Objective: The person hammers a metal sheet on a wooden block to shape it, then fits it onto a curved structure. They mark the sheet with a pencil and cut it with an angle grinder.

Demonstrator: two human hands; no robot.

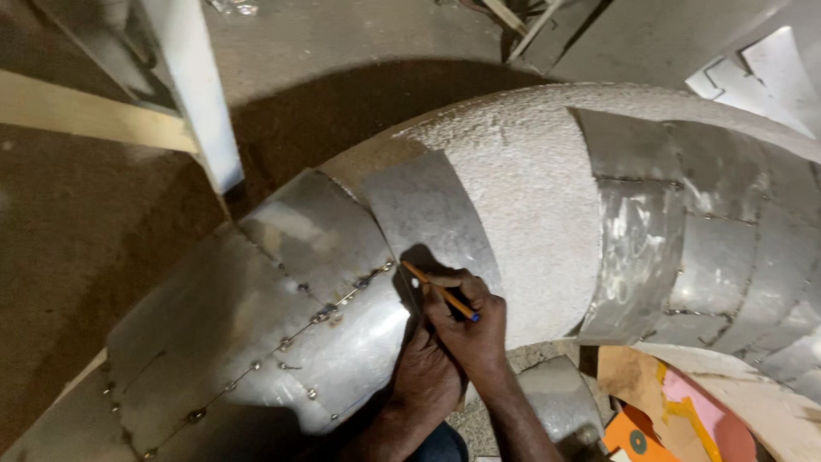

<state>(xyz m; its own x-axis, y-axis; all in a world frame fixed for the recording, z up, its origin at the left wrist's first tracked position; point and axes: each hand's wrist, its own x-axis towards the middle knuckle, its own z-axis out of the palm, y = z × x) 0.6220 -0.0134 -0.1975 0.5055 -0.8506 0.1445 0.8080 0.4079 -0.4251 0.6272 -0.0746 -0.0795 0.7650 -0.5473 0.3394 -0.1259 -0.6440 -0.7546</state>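
Observation:
A big curved pipe bend fills the view. Its middle is bare white rough insulation [526, 197]. A loose grey metal sheet [428, 210] lies over the insulation's left part. My right hand [470, 329] grips an orange pencil [438, 289] with a blue end, its tip on the sheet's lower left edge. My left hand [425, 376] sits just below and partly under the right hand, fingers pressed against the metal. To the left, riveted metal cladding [316, 257] covers the bend.
More overlapping riveted metal panels [710, 231] clad the right side. A wooden beam [85, 115] and a white post [197, 94] stand at upper left. Cut metal offcuts [770, 64] lie at top right. Orange and pink scraps [667, 415] lie at bottom right.

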